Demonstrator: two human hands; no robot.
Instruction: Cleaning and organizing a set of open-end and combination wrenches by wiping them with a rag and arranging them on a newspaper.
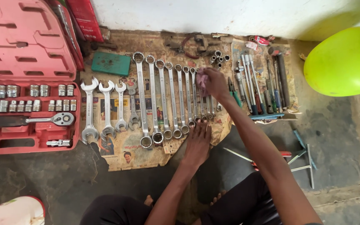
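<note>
While flat on the wrench ends, left hand [197, 141] released; right hand [214, 83] clenched on a pink cloth [202, 81].

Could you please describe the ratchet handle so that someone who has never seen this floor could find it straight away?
Start at the open red tool case on the far left. Below its rows of shiny sockets lies the ratchet handle, set lengthwise. It alone has a black grip and a round geared head.

Your red moulded tool case [26, 62] lies open at far left. Flat green rectangular box [111, 63] sits above the wrenches. Red printed carton [85, 18] leans on the wall. Printed newspaper sheet [123, 152] underlies the row.
</note>
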